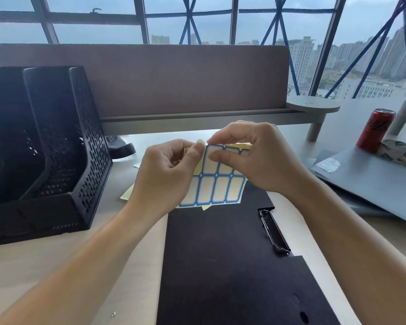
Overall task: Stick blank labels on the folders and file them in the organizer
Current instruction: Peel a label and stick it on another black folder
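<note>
A person's left hand and right hand, both with fingers curled, pinch the top edge of a sheet of blue-bordered blank labels, thumbs and forefingers nearly meeting at its upper corner. A black folder lies flat just below the hands. The black mesh organizer stands left of the left hand.

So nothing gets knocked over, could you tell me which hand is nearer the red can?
Right. The right hand pinches the label sheet, left of the red can; the left hand holds the sheet farther left.
</note>
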